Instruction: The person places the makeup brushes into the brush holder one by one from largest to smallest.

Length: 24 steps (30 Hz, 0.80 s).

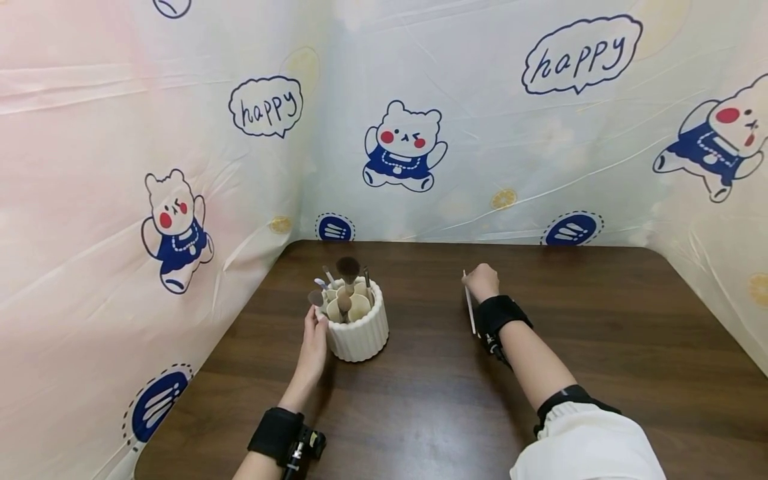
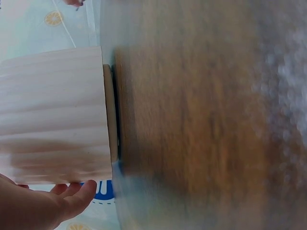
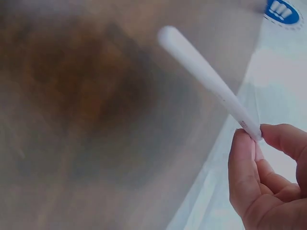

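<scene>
A white ribbed brush holder (image 1: 359, 341) stands upright at left centre on the table, its round top divided into compartments. Several makeup brushes (image 1: 348, 269) stick up out of it, one with a wide dark bristle head. My left hand (image 1: 313, 343) rests against the holder's left side; in the left wrist view its fingers (image 2: 79, 196) lie along the ribbed wall. Further right, my right hand (image 1: 483, 283) pinches a slim white makeup brush (image 3: 206, 79) between thumb and fingers near one end. Its rounded handle points away from the fingertips, with small print by the grip; any bristles are hidden.
The dark wooden table (image 1: 414, 413) has rounded far corners. Behind it and along both sides hangs a pale printed curtain (image 1: 468, 133) with cartoon bears and lettering. Black straps with small cameras sit on both wrists.
</scene>
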Available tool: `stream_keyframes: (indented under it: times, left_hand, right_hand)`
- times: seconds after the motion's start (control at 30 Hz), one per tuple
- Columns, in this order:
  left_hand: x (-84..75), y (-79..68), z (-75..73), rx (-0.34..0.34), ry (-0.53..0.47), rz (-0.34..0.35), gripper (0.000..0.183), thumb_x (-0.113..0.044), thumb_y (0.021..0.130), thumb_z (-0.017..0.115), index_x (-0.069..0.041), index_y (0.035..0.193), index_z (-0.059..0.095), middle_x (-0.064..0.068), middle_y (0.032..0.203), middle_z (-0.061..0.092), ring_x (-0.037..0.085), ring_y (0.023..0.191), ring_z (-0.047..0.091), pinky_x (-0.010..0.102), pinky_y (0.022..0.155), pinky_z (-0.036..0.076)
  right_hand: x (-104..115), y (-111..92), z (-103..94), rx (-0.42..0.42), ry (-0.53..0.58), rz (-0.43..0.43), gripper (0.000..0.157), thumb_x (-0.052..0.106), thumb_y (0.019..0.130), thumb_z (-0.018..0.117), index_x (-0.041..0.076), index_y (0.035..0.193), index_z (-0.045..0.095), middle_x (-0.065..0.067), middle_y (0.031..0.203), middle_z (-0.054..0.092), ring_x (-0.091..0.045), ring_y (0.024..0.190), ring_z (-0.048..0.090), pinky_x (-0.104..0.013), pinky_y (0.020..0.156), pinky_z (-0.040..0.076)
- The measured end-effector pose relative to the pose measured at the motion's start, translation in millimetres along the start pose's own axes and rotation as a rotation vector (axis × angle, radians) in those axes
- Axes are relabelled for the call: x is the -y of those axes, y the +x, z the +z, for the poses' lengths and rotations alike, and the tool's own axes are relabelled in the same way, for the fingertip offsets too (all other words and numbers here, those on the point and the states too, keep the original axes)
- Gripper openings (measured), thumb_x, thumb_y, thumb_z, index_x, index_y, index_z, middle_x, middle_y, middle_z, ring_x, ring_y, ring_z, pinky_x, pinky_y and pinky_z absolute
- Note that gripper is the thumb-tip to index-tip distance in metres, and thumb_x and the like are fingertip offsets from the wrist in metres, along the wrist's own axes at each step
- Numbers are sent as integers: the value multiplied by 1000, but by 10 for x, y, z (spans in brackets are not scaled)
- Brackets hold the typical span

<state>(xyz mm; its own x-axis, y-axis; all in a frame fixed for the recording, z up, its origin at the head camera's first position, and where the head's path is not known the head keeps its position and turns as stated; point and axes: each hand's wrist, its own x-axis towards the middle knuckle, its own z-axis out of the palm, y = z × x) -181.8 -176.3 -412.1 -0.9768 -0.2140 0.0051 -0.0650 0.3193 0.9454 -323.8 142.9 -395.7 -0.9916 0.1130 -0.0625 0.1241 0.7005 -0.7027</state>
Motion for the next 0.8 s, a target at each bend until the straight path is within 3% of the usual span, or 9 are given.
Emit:
stream_keyframes:
  times: [0.13, 0.23, 0.43, 0.6, 0.73, 0.8]
  left_hand:
    - [23, 11, 3, -6, 6, -17, 61, -30, 103, 26, -4, 153, 3, 21, 160, 8, 36, 148, 10, 51, 120, 12]
    - [23, 13, -1, -9, 9, -16, 61, -30, 103, 26, -4, 153, 4, 22, 159, 8, 37, 147, 10, 52, 120, 12]
    - [19, 10, -5, 1, 13, -20, 60, -30, 103, 25, -4, 153, 3, 22, 160, 7, 36, 148, 9, 52, 120, 12]
    - [15, 6, -7, 11, 12, -21, 60, -30, 103, 24, -4, 153, 2, 22, 160, 6, 36, 148, 9, 52, 120, 11]
    - [13, 4, -6, 7, 18, -18, 60, -30, 103, 24, -4, 153, 2, 21, 160, 6, 36, 148, 9, 52, 120, 11]
    - [10, -1, -6, 6, 22, -15, 61, -30, 103, 25, -4, 153, 2, 22, 160, 7, 36, 148, 9, 52, 120, 12]
  right_hand:
    - [46, 30, -108, -55, 55, -14, 28, 13, 88, 55, -8, 99, 71, -25, 105, 69, -40, 97, 63, -45, 86, 51]
    - [99, 47, -177, -91, 116, -19, 30, 17, 90, 56, -6, 104, 71, -24, 107, 69, -38, 98, 63, -41, 84, 51]
    - [276, 49, -342, -133, 279, -59, 31, 19, 92, 58, -5, 109, 69, -25, 104, 70, -32, 85, 68, -20, 62, 47]
    - [502, 5, -463, -140, 399, -114, 31, 15, 90, 59, -7, 110, 67, -26, 108, 68, -17, 69, 67, -16, 63, 50]
    - [725, -98, -499, -130, 486, -172, 29, 11, 90, 58, -10, 109, 65, -26, 104, 67, 3, 54, 54, -16, 63, 53]
    - [831, -157, -496, -118, 511, -200, 28, 10, 89, 59, -10, 107, 65, -26, 101, 68, 5, 53, 52, -14, 60, 51]
